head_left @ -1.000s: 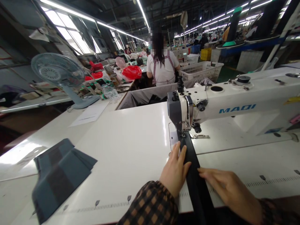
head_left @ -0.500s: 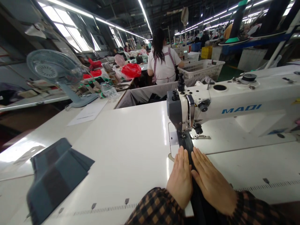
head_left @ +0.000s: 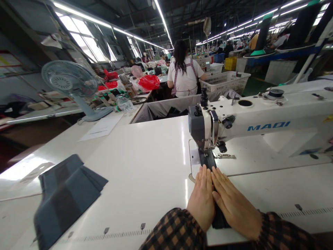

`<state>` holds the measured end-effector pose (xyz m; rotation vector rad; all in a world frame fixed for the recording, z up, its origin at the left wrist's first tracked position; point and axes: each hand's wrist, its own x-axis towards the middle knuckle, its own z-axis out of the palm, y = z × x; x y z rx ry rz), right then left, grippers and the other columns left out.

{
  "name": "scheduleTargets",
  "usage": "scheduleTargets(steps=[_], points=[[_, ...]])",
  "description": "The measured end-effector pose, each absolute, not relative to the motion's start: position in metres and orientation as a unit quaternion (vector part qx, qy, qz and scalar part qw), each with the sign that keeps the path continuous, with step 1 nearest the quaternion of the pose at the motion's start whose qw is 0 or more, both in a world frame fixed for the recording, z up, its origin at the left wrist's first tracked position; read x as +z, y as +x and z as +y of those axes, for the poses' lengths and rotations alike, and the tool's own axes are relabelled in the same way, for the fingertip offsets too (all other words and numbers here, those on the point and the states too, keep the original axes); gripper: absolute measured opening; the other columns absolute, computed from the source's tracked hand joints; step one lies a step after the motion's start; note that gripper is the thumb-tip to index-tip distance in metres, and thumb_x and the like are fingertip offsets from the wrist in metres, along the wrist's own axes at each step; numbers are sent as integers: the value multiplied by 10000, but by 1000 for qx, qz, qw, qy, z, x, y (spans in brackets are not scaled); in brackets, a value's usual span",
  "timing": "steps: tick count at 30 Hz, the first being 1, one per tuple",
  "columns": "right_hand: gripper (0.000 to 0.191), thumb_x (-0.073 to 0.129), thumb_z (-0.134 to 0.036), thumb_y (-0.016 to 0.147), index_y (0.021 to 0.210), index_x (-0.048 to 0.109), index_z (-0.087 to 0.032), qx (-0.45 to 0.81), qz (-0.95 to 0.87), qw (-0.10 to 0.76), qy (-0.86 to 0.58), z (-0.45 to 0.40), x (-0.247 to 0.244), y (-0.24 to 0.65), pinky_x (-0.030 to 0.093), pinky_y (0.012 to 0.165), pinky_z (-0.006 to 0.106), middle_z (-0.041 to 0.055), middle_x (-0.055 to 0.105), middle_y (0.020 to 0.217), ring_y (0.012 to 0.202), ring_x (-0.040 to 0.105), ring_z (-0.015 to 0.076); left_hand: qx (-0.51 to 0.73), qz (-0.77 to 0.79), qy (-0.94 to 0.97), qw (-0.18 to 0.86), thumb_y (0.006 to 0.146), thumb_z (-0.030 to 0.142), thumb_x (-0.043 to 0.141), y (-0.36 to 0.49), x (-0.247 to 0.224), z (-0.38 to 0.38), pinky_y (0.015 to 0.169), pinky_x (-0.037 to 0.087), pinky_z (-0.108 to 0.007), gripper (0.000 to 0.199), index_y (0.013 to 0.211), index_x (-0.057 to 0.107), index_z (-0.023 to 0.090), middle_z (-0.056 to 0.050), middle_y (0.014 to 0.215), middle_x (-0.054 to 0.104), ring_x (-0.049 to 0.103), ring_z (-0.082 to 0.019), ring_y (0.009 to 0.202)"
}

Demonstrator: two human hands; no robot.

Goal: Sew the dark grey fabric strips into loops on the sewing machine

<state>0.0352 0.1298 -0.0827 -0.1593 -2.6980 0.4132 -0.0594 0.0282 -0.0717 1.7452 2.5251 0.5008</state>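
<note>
A dark strip of fabric (head_left: 207, 160) runs under the presser foot of the white sewing machine (head_left: 267, 126). My left hand (head_left: 202, 198) lies flat on the strip's left side, fingers stretched toward the needle. On the right side my right hand (head_left: 232, 201) presses flat too, its fingertips close to those of the left. Between my wrists the strip's near end (head_left: 220, 220) shows on the table. Both hands are open, and their palms hide the middle of the strip.
Dark grey fabric pieces (head_left: 67, 198) lie stacked on the left of the white table (head_left: 145, 156). Behind them stand a paper sheet (head_left: 101, 128) and a fan (head_left: 70, 81). A co-worker (head_left: 183, 74) sits ahead beside a white basket (head_left: 226, 81). A cloth-lined bin (head_left: 158, 106) adjoins the far table edge.
The strip has moved forward under the presser foot, so its near end now shows on the table. My hands stay flat on it, fingertips closer together. The view has shifted slightly.
</note>
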Motion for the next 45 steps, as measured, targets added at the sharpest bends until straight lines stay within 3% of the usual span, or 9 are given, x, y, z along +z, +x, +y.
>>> scheduleTargets(steps=[8, 14, 18, 21, 28, 35, 45], points=[[530, 326, -267, 866, 1329, 199, -44, 90, -978, 181, -40, 134, -85, 32, 319, 1008, 409, 143, 178, 1390, 1278, 148, 233, 126, 798, 589, 3, 667, -1, 339, -66, -67, 26, 1018, 288, -464, 638, 1297, 239, 25, -202, 1390, 201, 67, -265, 1289], [545, 364, -283, 846, 1325, 229, -61, 61, -981, 183, -25, 144, -93, 29, 339, 990, 421, 144, 195, 1387, 1272, 168, 246, 117, 783, 610, 7, 698, 29, 368, -78, -66, 24, 1026, 280, -439, 617, 1301, 241, 60, -179, 1395, 211, 95, -260, 1290], [526, 370, -270, 843, 1315, 257, -66, 42, -982, 185, -9, 155, -93, 25, 340, 989, 413, 144, 249, 1367, 1262, 209, 231, 133, 774, 619, 4, 807, 143, 366, -89, -60, 23, 1011, 298, -452, 499, 1294, 268, 96, -178, 1380, 255, 164, -255, 1282], [499, 377, -255, 841, 1301, 296, -77, 22, -981, 191, 17, 164, -91, 23, 355, 984, 396, 127, 308, 1344, 1243, 263, 218, 152, 760, 631, 18, 772, 300, 480, -94, -55, 23, 1004, 299, -477, 578, 1279, 298, 91, -193, 1368, 273, 182, -283, 1276], [400, 368, -126, 813, 1203, 448, -87, -2, -978, 197, 63, 171, -79, 29, 359, 997, 360, 79, 444, 1260, 1188, 366, 184, 145, 739, 658, 1, 701, 78, 380, -94, -56, 28, 1032, 286, -424, 544, 1243, 355, 56, -159, 1333, 358, 243, -233, 1264], [365, 365, -95, 800, 1129, 523, -109, 21, -976, 204, 79, 172, -77, 35, 345, 1010, 354, 53, 502, 1208, 1159, 403, 174, 95, 720, 687, -21, 803, 112, 336, -94, -56, 27, 1024, 306, -407, 410, 1203, 412, 66, -151, 1303, 405, 290, -218, 1244], [354, 367, -85, 805, 1123, 524, -86, 51, -965, 248, 77, 169, -78, 35, 363, 1001, 378, 84, 533, 1166, 1148, 418, 192, 84, 705, 701, -58, 812, 118, 368, -97, -59, 26, 1020, 321, -384, 419, 1230, 367, 95, -141, 1307, 404, 291, -204, 1245]])
